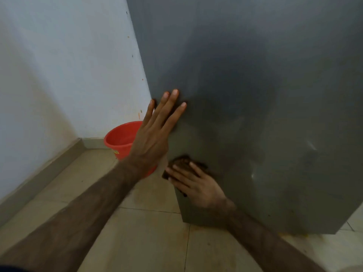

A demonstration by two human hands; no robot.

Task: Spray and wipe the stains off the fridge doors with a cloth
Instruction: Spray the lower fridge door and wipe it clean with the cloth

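The grey fridge door [265, 95] fills the right of the head view, its surface smeared and dull. My left hand [155, 132] rests flat on the door near its left edge, fingers spread and holding nothing. Lower down, my right hand [198, 183] presses a dark brown cloth [182, 163] against the bottom left part of the door. Most of the cloth is hidden under my fingers. No spray bottle is in view.
A red plastic bucket [121, 138] stands on the beige tiled floor [137, 232] in the corner, just left of the fridge and behind my left hand. A white wall [59, 75] with small orange specks runs along the left, with a skirting at its foot.
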